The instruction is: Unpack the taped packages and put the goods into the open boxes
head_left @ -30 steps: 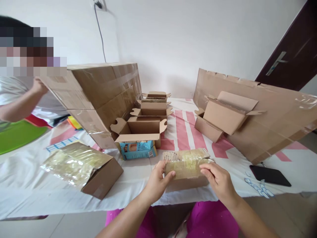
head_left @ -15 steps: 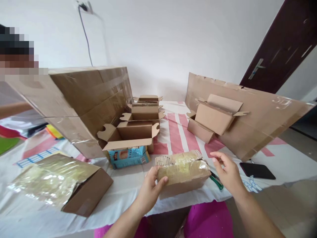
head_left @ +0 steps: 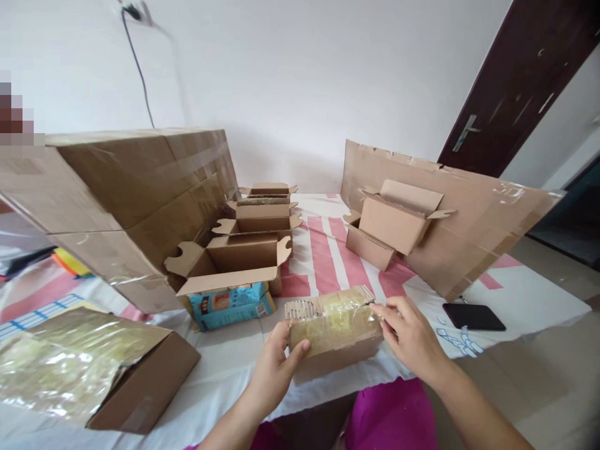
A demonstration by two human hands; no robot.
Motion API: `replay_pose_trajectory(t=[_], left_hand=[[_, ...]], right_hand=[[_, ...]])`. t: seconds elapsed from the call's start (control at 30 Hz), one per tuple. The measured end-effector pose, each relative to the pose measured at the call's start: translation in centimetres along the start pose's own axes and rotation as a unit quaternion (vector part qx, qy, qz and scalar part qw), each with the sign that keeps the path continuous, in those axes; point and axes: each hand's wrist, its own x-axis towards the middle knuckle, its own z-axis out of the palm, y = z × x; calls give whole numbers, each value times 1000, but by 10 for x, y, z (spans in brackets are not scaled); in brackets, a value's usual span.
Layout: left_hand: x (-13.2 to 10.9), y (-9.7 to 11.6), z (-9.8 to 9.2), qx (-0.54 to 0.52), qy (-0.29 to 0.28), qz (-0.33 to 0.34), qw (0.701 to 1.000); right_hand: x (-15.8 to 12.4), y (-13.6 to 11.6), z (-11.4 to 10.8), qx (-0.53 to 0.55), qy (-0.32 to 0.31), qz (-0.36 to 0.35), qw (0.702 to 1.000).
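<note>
A small brown cardboard box stands near the front edge of the table, its top covered with shiny clear packing tape. My left hand grips the box's left end, thumb on the top. At the top right corner, my right hand pinches the taped edge between thumb and fingers; whether it holds tape or cardboard is hard to see. A blue printed packet lies behind the box to the left, against an open carton.
A larger taped box sits at the left front. Several open cartons line a tall cardboard wall. On the right, an open box leans by a cardboard panel; a black phone lies near the edge. A person is partly visible far left.
My right hand has come in from the right and closed on the box's top right corner. The green-handled tool beside the box is now out of sight. The view has shifted right.
</note>
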Motion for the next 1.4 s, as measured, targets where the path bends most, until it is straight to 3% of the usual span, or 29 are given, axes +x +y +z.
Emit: replay_pose_trajectory(t=[0.17, 0.27, 0.43, 0.5, 0.63, 0.87, 1.17, 1.4], left_hand=[[1, 1, 0, 1, -8, -1, 1000], [1, 2, 1, -2, -5, 4, 1000], [0, -1, 1, 1, 1, 12, 1000], [-1, -1, 0, 5, -2, 14, 1000], [-1, 1, 0, 17, 3, 28, 999], [-2, 1, -1, 38, 13, 33, 999], [4, 12, 3, 95, 34, 25, 995], [0, 8, -7, 46, 39, 26, 998]], right_hand=[[19, 3, -17, -140, -84, -168, 972], [30, 6, -22, -178, -103, -246, 947], [40, 13, -17, -182, -100, -307, 929], [43, 16, -15, -151, -115, -280, 941], [49, 18, -10, 7, -171, -134, 976], [57, 21, 2, 125, -167, 42, 977], [62, 32, 28, 278, -86, 246, 925], [71, 86, 10, 354, 87, 337, 868]])
